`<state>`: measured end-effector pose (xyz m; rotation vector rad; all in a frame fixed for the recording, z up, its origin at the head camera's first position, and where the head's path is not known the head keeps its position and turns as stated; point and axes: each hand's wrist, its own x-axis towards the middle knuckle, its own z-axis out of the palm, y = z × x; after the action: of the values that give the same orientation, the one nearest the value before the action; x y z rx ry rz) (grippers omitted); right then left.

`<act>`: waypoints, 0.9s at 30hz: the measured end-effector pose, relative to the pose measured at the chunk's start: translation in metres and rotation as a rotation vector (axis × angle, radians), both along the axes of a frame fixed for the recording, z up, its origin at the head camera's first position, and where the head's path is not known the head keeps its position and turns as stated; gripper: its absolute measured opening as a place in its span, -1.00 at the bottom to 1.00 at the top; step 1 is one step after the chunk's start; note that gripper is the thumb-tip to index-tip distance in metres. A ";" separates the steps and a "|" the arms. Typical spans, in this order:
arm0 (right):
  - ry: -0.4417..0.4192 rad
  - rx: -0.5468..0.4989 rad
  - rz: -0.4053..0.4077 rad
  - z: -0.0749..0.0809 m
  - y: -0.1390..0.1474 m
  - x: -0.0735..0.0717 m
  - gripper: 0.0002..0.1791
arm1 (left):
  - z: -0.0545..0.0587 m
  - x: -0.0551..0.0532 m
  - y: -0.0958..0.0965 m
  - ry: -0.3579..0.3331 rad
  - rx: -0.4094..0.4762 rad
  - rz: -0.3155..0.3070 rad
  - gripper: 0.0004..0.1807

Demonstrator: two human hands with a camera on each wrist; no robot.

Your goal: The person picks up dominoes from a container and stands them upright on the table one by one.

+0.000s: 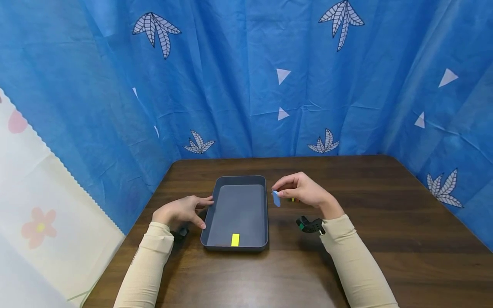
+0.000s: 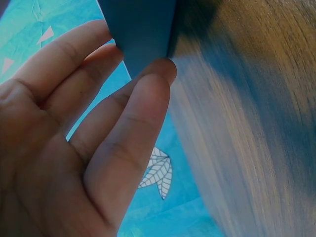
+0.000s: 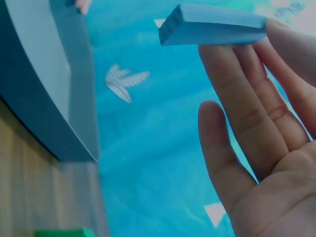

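A dark grey rectangular tray [image 1: 239,216] stands on the wooden table. My left hand [image 1: 185,210] is at its left side, with the fingertips and thumb spread along the rim and side wall. The left wrist view shows those fingers [image 2: 140,106] fairly straight against the tray wall [image 2: 140,34]. To the right of the tray, my right hand [image 1: 304,189] pinches a small, flat light-blue piece [image 1: 276,198] between thumb and fingertips above the table. One end of this blue piece [image 3: 212,25] looks ridged in the right wrist view, while the little finger stays off it.
Inside the tray, a yellow strip [image 1: 235,240] lies at the near end. Small yellow and green bits [image 1: 293,199] show partly behind my right hand. A green piece [image 3: 64,232] is at the lower edge of the right wrist view. Blue curtains [image 1: 246,85] surround the table [image 1: 385,205].
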<state>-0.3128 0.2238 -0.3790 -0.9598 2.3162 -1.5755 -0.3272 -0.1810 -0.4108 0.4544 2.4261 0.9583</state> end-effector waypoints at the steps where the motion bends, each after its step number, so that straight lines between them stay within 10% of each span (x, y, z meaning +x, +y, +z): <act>1: 0.009 -0.001 -0.019 0.002 0.005 0.000 -0.70 | 0.000 0.000 0.000 0.001 -0.002 -0.001 0.02; 27: 0.054 0.032 -0.392 0.007 0.088 0.005 -0.67 | -0.001 -0.001 0.001 0.028 -0.046 0.003 0.01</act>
<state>-0.3082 0.3122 -0.3723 -0.5696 2.6833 -1.6538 -0.3280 -0.1803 -0.4114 0.4508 2.4694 0.9015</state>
